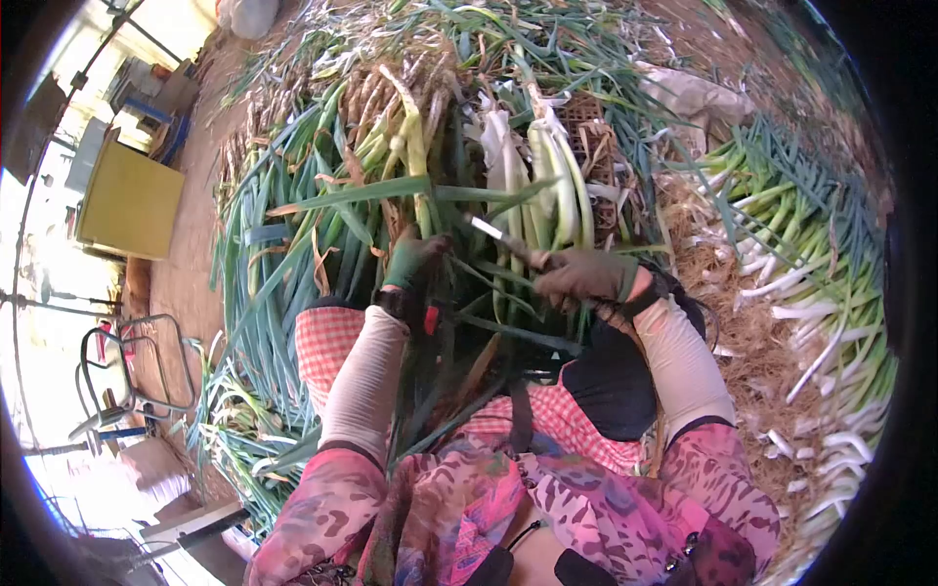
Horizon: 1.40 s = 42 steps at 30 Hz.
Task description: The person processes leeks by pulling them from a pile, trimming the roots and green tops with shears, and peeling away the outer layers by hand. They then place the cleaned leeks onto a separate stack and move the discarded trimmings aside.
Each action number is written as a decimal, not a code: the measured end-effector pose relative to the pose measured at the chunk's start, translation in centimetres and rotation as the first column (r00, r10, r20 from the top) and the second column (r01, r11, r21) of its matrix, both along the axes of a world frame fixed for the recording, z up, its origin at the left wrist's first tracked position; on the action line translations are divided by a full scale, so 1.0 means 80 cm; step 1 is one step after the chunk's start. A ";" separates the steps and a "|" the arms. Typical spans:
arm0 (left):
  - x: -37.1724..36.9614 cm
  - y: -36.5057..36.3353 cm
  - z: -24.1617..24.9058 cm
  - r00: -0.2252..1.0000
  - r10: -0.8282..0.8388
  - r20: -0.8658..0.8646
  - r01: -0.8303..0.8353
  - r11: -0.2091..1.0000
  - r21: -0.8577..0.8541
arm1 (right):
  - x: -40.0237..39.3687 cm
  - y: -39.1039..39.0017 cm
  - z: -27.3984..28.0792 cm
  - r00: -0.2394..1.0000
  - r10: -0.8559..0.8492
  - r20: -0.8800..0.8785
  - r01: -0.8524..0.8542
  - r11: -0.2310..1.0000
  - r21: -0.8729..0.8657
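Note:
My left hand, in a dark green glove, is closed around the stalk of a leek that points away from me, its roots at the far end. Long leaves cross in front of it. My right hand, also gloved, grips a knife whose short bright blade points left, toward the held leek. Just beyond the right hand, several pale, peeled-looking leeks lean together. To the left, a large heap of leeks with brown roots lies beside my left hand.
A long row of leeks with white ends lies at the right, beside scattered root trimmings. A woven basket shows behind the peeled-looking leeks. At the left are a yellow box and a metal-framed chair.

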State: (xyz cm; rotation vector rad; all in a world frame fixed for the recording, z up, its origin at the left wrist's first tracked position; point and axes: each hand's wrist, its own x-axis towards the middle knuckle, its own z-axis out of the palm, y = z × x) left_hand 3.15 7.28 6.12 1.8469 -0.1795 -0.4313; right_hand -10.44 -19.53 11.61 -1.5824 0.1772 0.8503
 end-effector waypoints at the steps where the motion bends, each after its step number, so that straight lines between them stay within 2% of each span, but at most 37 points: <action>1: -0.001 0.003 -0.016 1.000 -0.013 0.013 0.014 0.998 -0.066 | 0.004 0.003 -0.014 0.994 0.111 0.019 -0.107 0.983 -0.147; 2: -0.002 0.007 -0.031 0.999 -0.024 0.029 0.028 0.991 -0.132 | 0.009 0.006 -0.027 0.974 0.228 0.019 -0.213 0.934 -0.288; 3: -0.013 0.002 -0.019 0.996 -0.037 0.078 0.042 0.997 -0.059 | 0.021 -0.003 -0.054 0.904 0.309 0.295 -0.134 0.860 -0.492; 4: -0.032 -0.008 0.007 0.991 -0.053 0.124 0.052 0.999 0.015 | 0.034 -0.015 -0.072 0.746 0.423 0.514 0.011 0.765 -0.644; 5: -0.044 -0.014 0.020 0.983 -0.070 0.167 0.056 0.995 0.087 | 0.046 -0.028 -0.055 0.612 0.479 0.629 0.275 0.617 -0.737; 6: -0.038 -0.010 -0.021 0.989 -0.075 0.124 0.070 0.997 0.040 | 0.061 -0.059 -0.061 0.675 0.244 0.696 0.413 0.657 -0.630; 7: -0.049 -0.013 -0.017 0.996 -0.080 0.049 0.081 0.997 -0.010 | 0.075 -0.089 -0.066 0.662 -0.018 0.749 0.569 0.663 -0.487; 9: -0.075 -0.025 0.008 0.990 -0.101 -0.096 0.090 0.990 -0.110 | 0.072 -0.104 -0.045 0.663 -0.332 0.671 0.624 0.740 -0.250; 10: -0.076 -0.031 0.015 0.958 -0.081 -0.274 0.082 0.997 -0.009 | 0.064 -0.090 -0.026 0.742 -0.289 0.605 0.546 0.783 -0.296; 13: -0.043 -0.029 -0.044 0.962 -0.206 -0.178 0.226 0.969 0.099 | 0.020 -0.011 0.024 0.833 -0.047 0.552 0.357 0.807 -0.471; 14: -0.050 -0.034 -0.028 0.912 -0.185 -0.366 0.095 0.963 -0.251 | 0.004 0.018 0.046 0.885 -0.165 0.435 0.356 0.843 -0.403; 16: -0.047 -0.033 -0.043 0.975 -0.218 -0.043 0.210 0.966 -0.151 | -0.026 0.054 0.029 0.878 -0.167 0.449 0.379 0.816 -0.437; 17: -0.034 -0.033 -0.068 0.932 -0.319 0.172 0.335 0.939 -0.077 | -0.049 0.066 0.017 0.877 -0.099 0.471 0.351 0.801 -0.485; 18: -0.022 -0.032 -0.094 0.833 -0.390 0.392 0.415 0.909 0.023 | -0.070 0.075 0.008 0.871 -0.027 0.491 0.325 0.781 -0.534; 19: -0.009 -0.032 -0.119 0.695 -0.421 0.582 0.445 0.889 0.112 | -0.087 0.084 0.006 0.890 -0.060 0.452 0.337 0.755 -0.563; 20: -0.007 -0.033 -0.140 0.791 -0.390 0.471 0.464 0.885 -0.046 | -0.102 0.097 0.005 0.907 -0.094 0.410 0.343 0.730 -0.592; 21: -0.016 -0.043 -0.105 0.950 -0.309 -0.044 0.287 0.921 -0.262 | -0.112 0.108 0.004 0.921 -0.132 0.366 0.346 0.706 -0.618; 22: -0.025 -0.053 -0.068 0.836 -0.073 -0.544 -0.145 0.926 -0.348 | -0.119 0.115 0.009 0.906 -0.110 0.410 0.354 0.728 -0.587; 25: -0.038 -0.062 -0.055 0.841 -0.079 -0.536 -0.185 0.888 -0.421 | -0.115 0.125 0.014 0.802 -0.116 0.586 0.470 0.728 -0.499; 26: -0.036 -0.060 -0.068 0.840 -0.111 -0.531 -0.206 0.841 -0.501 | -0.110 0.125 0.012 0.839 -0.111 0.532 0.441 0.713 -0.546; 28: -0.029 -0.049 -0.083 0.792 -0.347 -0.502 -0.146 0.691 -0.708 | -0.095 0.126 0.002 0.903 -0.097 0.420 0.367 0.683 -0.631; 29: -0.026 -0.044 -0.091 0.762 -0.455 -0.461 -0.127 0.593 -0.795 | -0.088 0.127 0.000 0.898 -0.098 0.429 0.376 0.678 -0.631; 30: -0.031 -0.045 -0.122 0.972 -0.231 -0.049 0.173 0.839 -0.516 | -0.081 0.128 -0.001 0.894 -0.099 0.437 0.384 0.673 -0.632; 31: -0.040 -0.046 -0.096 0.970 -0.137 -0.202 0.021 0.871 -0.491 | -0.076 0.129 -0.003 0.890 -0.102 0.444 0.392 0.667 -0.634; 33: -0.054 -0.047 -0.048 0.875 0.056 -0.481 -0.264 0.888 -0.376 | -0.064 0.130 -0.012 0.889 -0.100 0.447 0.398 0.652 -0.646; 36: -0.057 -0.043 -0.052 0.903 -0.005 -0.431 -0.166 0.918 -0.360 | -0.039 0.125 -0.030 0.896 -0.114 0.430 0.399 0.634 -0.663; 39: -0.061 -0.038 -0.076 0.984 -0.007 -0.180 -0.054 0.942 -0.331 | 0.002 0.112 -0.021 0.933 -0.131 0.336 0.336 0.650 -0.681; 41: -0.071 -0.033 -0.053 0.944 -0.011 -0.331 -0.108 0.934 -0.340 | 0.027 0.105 -0.015 0.957 -0.107 0.268 0.267 0.679 -0.683; 42: -0.078 -0.030 -0.038 0.915 -0.013 -0.403 -0.137 0.930 -0.341 | 0.037 0.104 -0.022 0.951 -0.098 0.294 0.289 0.621 -0.728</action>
